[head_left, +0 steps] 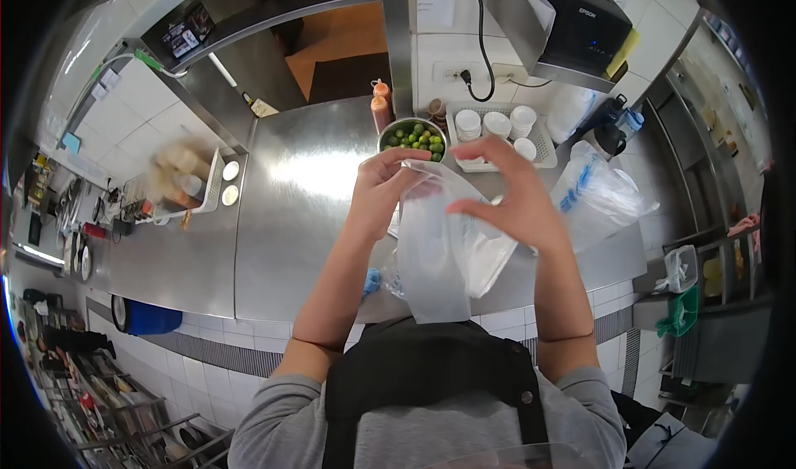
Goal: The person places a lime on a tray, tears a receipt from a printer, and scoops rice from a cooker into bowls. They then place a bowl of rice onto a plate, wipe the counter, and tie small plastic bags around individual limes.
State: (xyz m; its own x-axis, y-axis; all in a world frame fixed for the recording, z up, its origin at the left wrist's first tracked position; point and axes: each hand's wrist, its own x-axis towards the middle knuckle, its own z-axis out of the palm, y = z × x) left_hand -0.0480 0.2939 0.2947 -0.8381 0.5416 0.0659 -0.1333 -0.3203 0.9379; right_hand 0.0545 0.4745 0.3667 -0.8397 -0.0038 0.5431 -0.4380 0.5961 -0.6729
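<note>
A translucent plastic bag hangs in front of the apron, its top edge pinched by my left hand. To the right, my right hand is spread, thumb and fingers apart, beside the bag's upper part. Just beyond my hands stands a metal bowl of green limes. Behind the hanging bag, more white plastic lies on the steel counter, partly hidden.
A white basket holds stacked lidded cups. Orange bottles stand behind the bowl. Plastic bags lie at the right. An Epson printer is mounted above. Another basket stands at the left.
</note>
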